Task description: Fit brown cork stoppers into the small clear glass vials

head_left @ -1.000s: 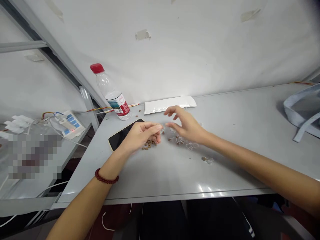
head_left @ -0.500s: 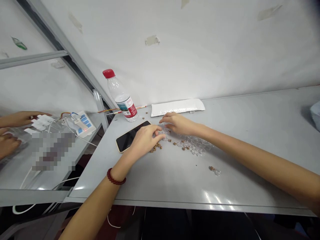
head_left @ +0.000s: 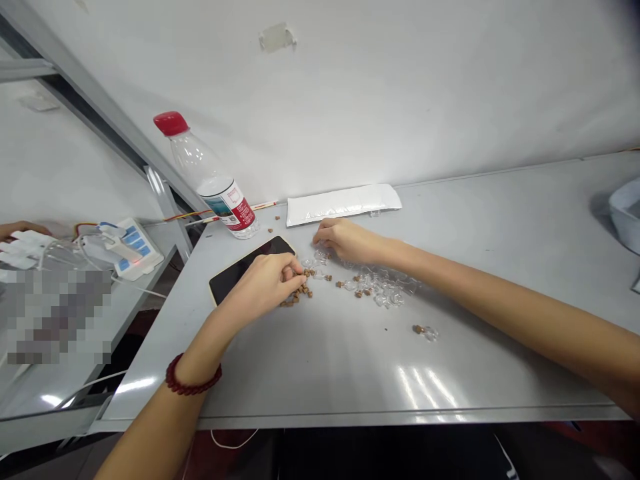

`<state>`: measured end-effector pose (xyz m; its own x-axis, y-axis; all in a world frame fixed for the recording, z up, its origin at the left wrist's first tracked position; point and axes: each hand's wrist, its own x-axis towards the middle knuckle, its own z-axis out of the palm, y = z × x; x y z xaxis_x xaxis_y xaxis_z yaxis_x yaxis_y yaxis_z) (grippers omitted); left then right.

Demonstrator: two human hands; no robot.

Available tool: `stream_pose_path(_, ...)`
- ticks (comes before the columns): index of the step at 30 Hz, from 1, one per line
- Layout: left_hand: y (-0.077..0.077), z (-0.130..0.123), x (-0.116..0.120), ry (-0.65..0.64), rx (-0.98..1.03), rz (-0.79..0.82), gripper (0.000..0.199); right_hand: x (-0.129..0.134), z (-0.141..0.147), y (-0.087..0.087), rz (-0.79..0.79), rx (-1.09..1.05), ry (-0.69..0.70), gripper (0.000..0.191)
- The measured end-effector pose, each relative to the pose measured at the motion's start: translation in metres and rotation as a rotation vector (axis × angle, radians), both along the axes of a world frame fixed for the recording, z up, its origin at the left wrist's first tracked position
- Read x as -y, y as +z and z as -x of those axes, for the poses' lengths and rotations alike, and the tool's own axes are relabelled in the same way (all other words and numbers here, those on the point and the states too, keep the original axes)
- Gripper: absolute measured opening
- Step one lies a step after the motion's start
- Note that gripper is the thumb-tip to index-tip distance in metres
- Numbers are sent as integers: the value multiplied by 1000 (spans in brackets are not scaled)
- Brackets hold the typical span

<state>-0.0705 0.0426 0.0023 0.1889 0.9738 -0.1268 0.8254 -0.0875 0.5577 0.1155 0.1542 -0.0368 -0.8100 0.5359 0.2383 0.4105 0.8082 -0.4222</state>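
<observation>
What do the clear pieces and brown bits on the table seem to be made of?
The clear pieces look like thin glossy plastic or glass: see-through, with bright highlights. The brown bits look matte, perhaps dried granules; too small to tell.

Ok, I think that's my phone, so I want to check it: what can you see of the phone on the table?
The phone lies flat and face up on the grey table, turned at a slant. Its dark, glossy glass screen looks unlit and shows a faint reflection. A thin cream or gold edge runs around it, with rounded corners. The left hand hangs over its near right part, hiding that area, and I cannot tell whether the hand touches it.
</observation>
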Motion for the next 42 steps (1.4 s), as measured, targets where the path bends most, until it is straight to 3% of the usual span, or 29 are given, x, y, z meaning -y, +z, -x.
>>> stream_pose_path(4, -5, -4, 0, 25, 24, -3, 11, 9, -8, 16, -60, -154, -76, 31)
stream_pose_path(8, -8, -10, 0, 44, 10, -29, 5, 39, -33, 32, -60, -404, -123, 21)
stream_pose_path(14, -13, -11, -2, 79, 21, -41, 4, 93, -76, 30, -3, -422, -166, 17)
stream_pose_path(17, -14, -9, -2, 76, 60, -71, 8, 102, -78, 24, 173, -470, -192, 11)
stream_pose_path(21, -5, -17, 3, 66, 238, -117, 9, 104, -68, 24, 549, -590, -238, 6)
stream_pose_path(24, 4, -29, 12, 5, 442, -20, 10, 106, -64, 26, 649, -609, -284, 5)
stream_pose_path(27, 3, -39, 18, -41, 504, 55, 5, 106, -67, 24, 486, -551, -284, 6)
stream_pose_path(31, -10, -42, 16, -35, 524, 81, 6, 115, -70, 21, 66, -395, -36, 13)
stream_pose_path(36, -18, -40, 8, 139, 577, -155, 13, 167, -28, 17, -440, -147, 250, 28)
stream_pose_path(39, -16, -33, 3, 123, 548, -244, 11, 201, 15, -1, -575, -83, 219, 40)
stream_pose_path(42, -16, -22, -3, 108, 586, -306, 13, 215, 42, -23, -558, -12, 117, 46)
